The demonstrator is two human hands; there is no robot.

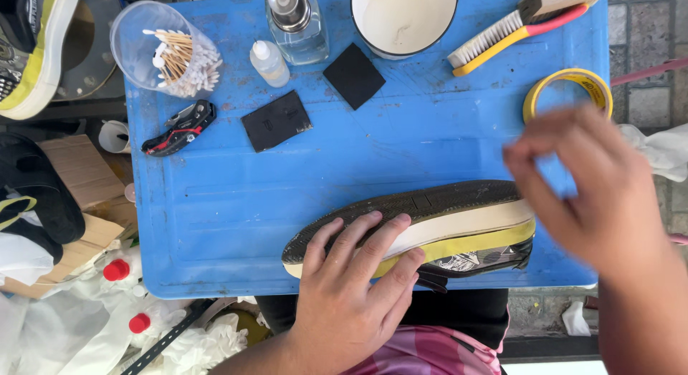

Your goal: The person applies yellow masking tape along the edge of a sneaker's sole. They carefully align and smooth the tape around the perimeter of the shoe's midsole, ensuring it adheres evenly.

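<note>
Near the front edge of the blue surface (215, 203), the left hand (351, 289) lies spread and flat on a shoe (430, 228) turned on its side, pinning it by the toe end without gripping. At the heel end the right hand (588, 189) is blurred, fingers pinched together against the pale sole; whether it holds anything cannot be told. The shoe overhangs the front edge slightly, so a hard pull could slide it off. A roll of yellow tape (570, 92) sits near the right edge.
</note>
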